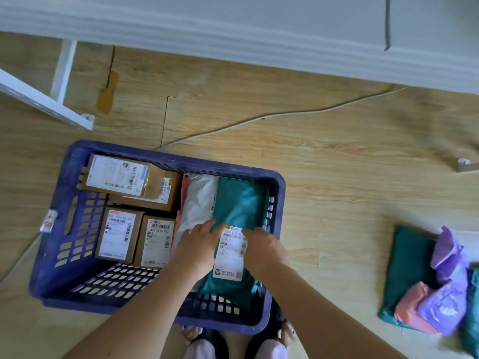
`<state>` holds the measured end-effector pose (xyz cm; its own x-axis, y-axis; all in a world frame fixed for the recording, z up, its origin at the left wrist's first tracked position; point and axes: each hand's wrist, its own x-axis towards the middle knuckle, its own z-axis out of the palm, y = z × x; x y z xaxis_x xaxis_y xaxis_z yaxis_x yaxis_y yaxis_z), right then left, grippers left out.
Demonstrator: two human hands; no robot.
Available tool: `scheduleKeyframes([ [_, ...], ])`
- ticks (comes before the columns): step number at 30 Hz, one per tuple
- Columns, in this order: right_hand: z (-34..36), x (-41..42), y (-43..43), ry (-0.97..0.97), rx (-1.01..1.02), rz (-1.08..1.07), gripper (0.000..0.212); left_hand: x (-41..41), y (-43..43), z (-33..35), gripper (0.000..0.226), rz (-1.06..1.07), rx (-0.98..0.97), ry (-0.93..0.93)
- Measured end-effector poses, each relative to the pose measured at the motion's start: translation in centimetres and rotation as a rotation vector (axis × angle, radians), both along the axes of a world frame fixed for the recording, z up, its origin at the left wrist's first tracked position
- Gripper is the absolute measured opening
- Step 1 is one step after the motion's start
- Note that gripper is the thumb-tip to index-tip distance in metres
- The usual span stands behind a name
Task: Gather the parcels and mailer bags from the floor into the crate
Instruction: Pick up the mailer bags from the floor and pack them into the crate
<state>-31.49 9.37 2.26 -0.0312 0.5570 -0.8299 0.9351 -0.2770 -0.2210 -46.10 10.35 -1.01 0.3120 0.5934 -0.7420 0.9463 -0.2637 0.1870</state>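
From the head camera, a blue plastic crate [77, 177] stood on the wooden floor [337, 177] just in front of the person's feet. Its left half held three cardboard boxes: a large box [121, 177] against the far wall and two small boxes [119, 234] side by side nearer the person, all with white shipping labels facing up. In the right half, mailer bags stood on edge, pressed together: a thin pink strip [184, 185] next to the boxes, then a white bag [199, 203], then a teal bag [241, 203] against the right wall.

Both hands were on the teal bag, at either side of its white label [232, 252]. The left hand [199, 244] had bent fingers hooked over the bag's left edge, beside the white bag. The right hand [264, 247] curled its fingers onto the bag's right edge, close to the crate wall. The thumbs were hidden.

Well apart, on the floor to the right, lay a loose pile: a dark green bag [407, 265] underneath, with a crumpled purple bag [448, 301] and a salmon bag [412, 304] lying on it. A white cable [272, 116] ran across the floor beyond the crate, and a white frame [39, 99] stood at the upper left.
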Motion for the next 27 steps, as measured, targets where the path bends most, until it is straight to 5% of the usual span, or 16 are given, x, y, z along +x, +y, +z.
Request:
scheduleKeyframes([
  [27,31.2,13.3,-9.0,0.05,0.411,-0.602,0.044,12.1,-0.6,33.8,0.061,-0.248,0.107,-0.387],
])
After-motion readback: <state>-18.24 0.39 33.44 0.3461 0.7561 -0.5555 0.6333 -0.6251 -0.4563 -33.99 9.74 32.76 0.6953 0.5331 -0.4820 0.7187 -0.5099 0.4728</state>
